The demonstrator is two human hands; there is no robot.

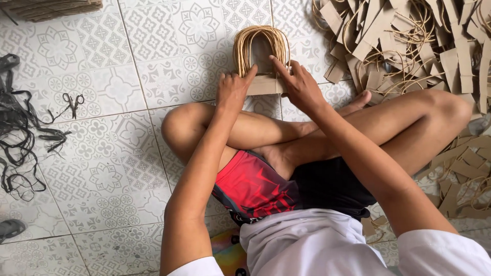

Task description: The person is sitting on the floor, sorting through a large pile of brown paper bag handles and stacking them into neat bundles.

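A stack of brown cardboard strips with looped twine handles [260, 46] rests on the patterned tile floor in front of my crossed legs. My left hand [232, 88] presses on the left end of the stack's cardboard base [266, 85], fingers bent over its edge. On the right end lies my right hand [299, 84], with the index finger stretched up along the handles. Both hands squeeze the stack together.
A big loose pile of the same cardboard handle pieces [409, 41] fills the upper right and runs down the right side. Black strap scraps [20, 128] and scissors [73, 102] lie at the left. Stacked cardboard [51, 7] sits top left.
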